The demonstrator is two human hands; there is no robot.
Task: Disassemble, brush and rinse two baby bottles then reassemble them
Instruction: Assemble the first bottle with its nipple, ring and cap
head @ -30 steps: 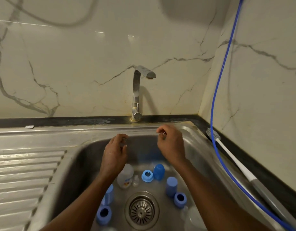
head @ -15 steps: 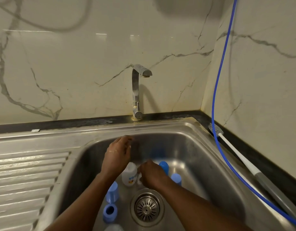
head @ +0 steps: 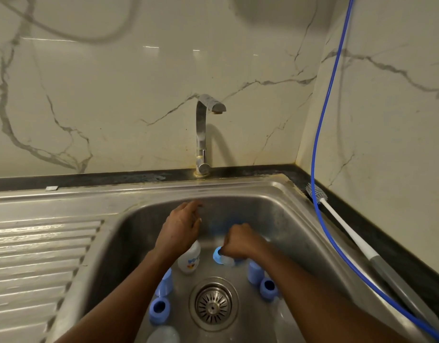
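Observation:
Baby bottle parts lie in the steel sink (head: 295, 233). My right hand (head: 238, 242) is curled, knuckles up, and grips a blue collar ring (head: 216, 254) with a clear teat (head: 227, 261) at the basin floor. My left hand (head: 181, 227) hovers with relaxed fingers above a white printed bottle (head: 190, 262) that lies on its side. On the left lie a blue cap (head: 165, 283) and a blue collar (head: 159, 309). Another blue cap (head: 254, 272) and blue collar (head: 268, 288) lie right of the drain. A clear bottle (head: 164, 335) shows at the bottom edge.
The drain strainer (head: 213, 304) sits mid-basin. A steel tap (head: 203, 134) stands behind the sink, with no water running. A long-handled bottle brush (head: 342, 224) lies on the dark counter at right, beside a hanging blue hose (head: 317, 149). A ribbed drainboard (head: 40, 256) lies at left.
My right hand dropped from near the sink's back rim to the basin floor and closed on the blue collar with the teat. My left hand stayed roughly in place.

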